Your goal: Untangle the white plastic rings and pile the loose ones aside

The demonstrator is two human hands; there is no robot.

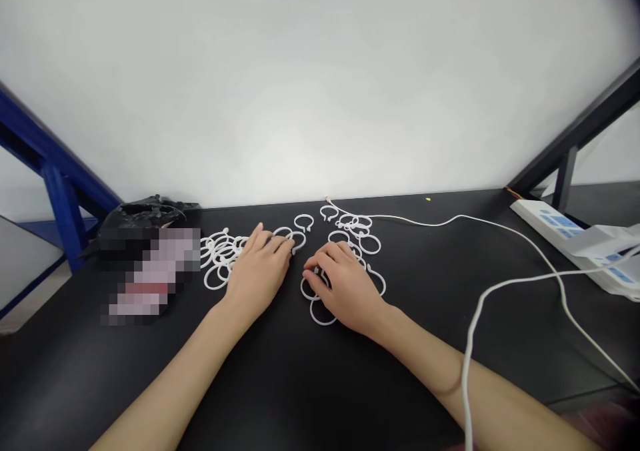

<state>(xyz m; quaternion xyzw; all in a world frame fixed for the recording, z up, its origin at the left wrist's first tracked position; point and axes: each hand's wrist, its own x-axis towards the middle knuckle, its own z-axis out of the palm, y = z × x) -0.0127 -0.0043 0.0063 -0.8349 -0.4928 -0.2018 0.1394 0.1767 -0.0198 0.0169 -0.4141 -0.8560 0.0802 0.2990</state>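
Note:
Several white plastic split rings (220,254) lie scattered on a black table (280,371). My left hand (260,267) lies flat on the table, palm down, fingers stretched out over rings at the left cluster's right edge. My right hand (343,281) rests palm down over another group of rings (367,243), fingers slightly curled and touching rings beneath them. Neither hand lifts anything.
A black plastic bag (145,212) and a blurred-out patch sit at the left. A white cable (470,317) runs across the right side of the table to a white power strip (565,227). A white wall stands behind; a blue frame (55,184) is at left.

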